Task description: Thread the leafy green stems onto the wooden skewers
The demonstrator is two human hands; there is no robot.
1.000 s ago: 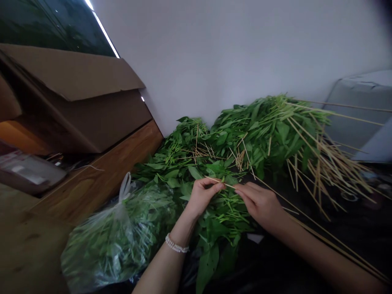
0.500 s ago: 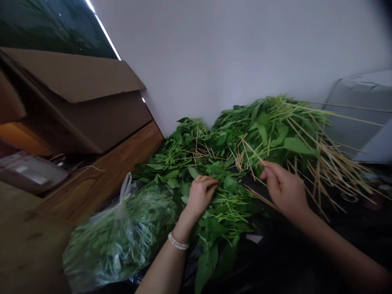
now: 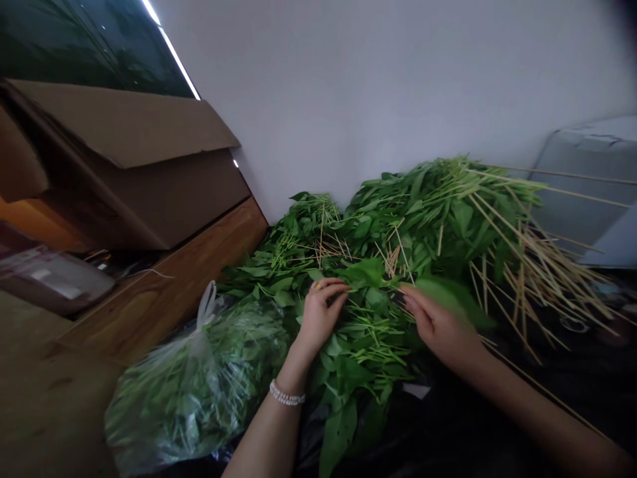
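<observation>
My left hand (image 3: pixel 323 309), with a pearl bracelet at the wrist, is closed in a pinch on the light green end of a leafy green stem (image 3: pixel 389 283). My right hand (image 3: pixel 438 325) pinches the same stem from the other side. One broad leaf of it spreads between my hands, and another, blurred leaf (image 3: pixel 455 299) sticks out over my right knuckles. A thin stick (image 3: pixel 547 395) runs from behind my right hand toward the lower right; whether I hold it is unclear. Cut leafy stems (image 3: pixel 378 345) lie in a bunch below my hands.
Behind are heaped greens (image 3: pixel 388 192) with many wooden skewers (image 3: pixel 542 265) poking out rightward. A tied clear bag (image 3: pixel 199 392) of greens sits at left. Further left are a wooden board (image 3: pixel 213 245) and an open cardboard box (image 3: pixel 129 192). A grey bin (image 3: pixel 572 179) stands right.
My right hand has moved left and down toward my left hand. Its light stick no longer points up-left from the fingers, and a leafy stem now shows between both hands.
</observation>
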